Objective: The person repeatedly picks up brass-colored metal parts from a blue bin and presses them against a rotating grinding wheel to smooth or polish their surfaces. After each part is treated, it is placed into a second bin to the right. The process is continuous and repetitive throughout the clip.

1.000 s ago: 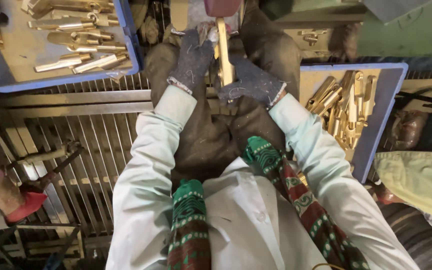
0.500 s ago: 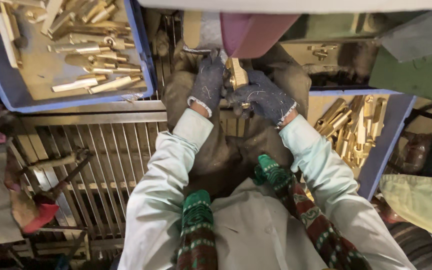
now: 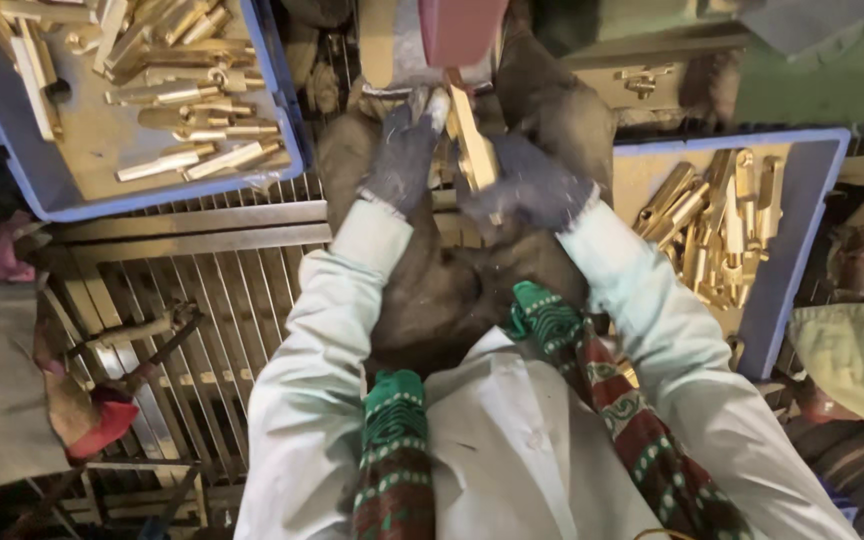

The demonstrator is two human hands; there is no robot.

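Right now both my gloved hands are closed on one brass piece [image 3: 472, 145], near the top middle of the frame. My left hand [image 3: 404, 158] grips it from the left side up near its tip, fingers curled tight; my right hand [image 3: 527, 185] wraps the lower end from the right. The piece stands nearly upright, its top end tilted up-left and touching, or just short of, the pinkish-red wheel [image 3: 462, 30] at the top edge; I cannot tell which.

As for progress, I judge I am partway through a batch. The blue tray [image 3: 287, 150] at upper left holds a spread of brass parts, some long and flat, some round and stubby. The other blue tray [image 3: 812, 220] at the right holds a denser heap of brass bars [image 3: 722, 230] lying on one another. Which tray is finished stock and which is waiting, I cannot tell, so how much is left is unclear; both hold plenty.

The piece is a long, flat-sided yellow bar, bright along its upper face, duller where my gloves cover it. Its lower end is hidden in my right palm.

Below my hands lies a dark dusty apron [image 3: 442, 290] over my lap, and a metal grate [image 3: 202, 300] fills the left.
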